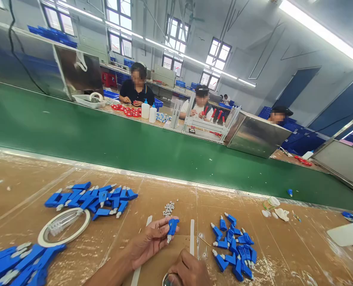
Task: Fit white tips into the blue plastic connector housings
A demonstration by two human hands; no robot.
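Note:
Near the bottom centre my left hand [149,243] holds a blue plastic part [172,228] with a pale tip between thumb and fingers. My right hand [189,270] is curled beside it at the lower edge, fingers closed round a small round metallic-looking object [167,280], mostly hidden. Just beyond my left hand lies a small heap of grey pieces [168,208]. Blue parts with white tips form one pile [234,246] to the right and another [90,198] to the left. More blue parts [15,264] fill the lower left corner.
A tape roll [43,237] lies left on the brown table [111,242]. A green conveyor belt [134,147] runs beyond. At right are a small tub [271,203] and a pale rectangular container [348,234]. Several people sit across the belt, with red parts [128,110] and white bottles [145,110].

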